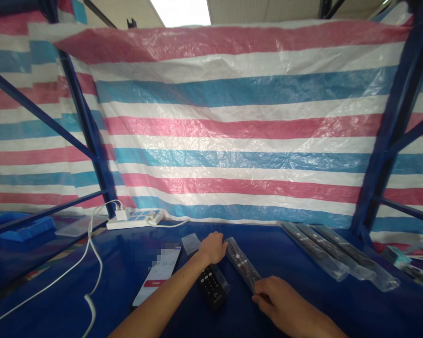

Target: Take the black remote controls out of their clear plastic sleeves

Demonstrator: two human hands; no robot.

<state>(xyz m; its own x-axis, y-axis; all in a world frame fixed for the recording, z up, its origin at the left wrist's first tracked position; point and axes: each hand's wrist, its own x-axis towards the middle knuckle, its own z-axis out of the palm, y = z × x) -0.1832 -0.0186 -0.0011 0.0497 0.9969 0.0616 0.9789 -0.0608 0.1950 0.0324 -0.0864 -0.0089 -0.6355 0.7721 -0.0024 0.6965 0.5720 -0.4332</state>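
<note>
Bagged remote control [243, 264] lies slantwise near the middle of the worktop [278, 258], between the person's two hands. From where I stand, a sheet striped red, white and blue [232, 126] fills most of what's behind it, backing a blue metal frame [396, 117]. Over on the worktop's right side, well apart from the hands, three more bagged remotes [333, 251] lie side by side at a similar slant. A white power strip [134, 221] sits at the back left, and nearer in, a lit phone [155, 271] lies left of both hands.

The right hand [280, 295] has its grip narrowed, thumb and fingers pinching the bagged remote control's near end. Its long axis runs from there away and leftward, so the far end comes up close to the left hand [212, 247]. Those fingers are curled down; whether they touch the plastic or hold anything, I can't tell. Nearer to the person than the left hand lies a dark remote [211, 287], keys upward, and just left of that hand, a bit of clear plastic [191, 243].
</note>
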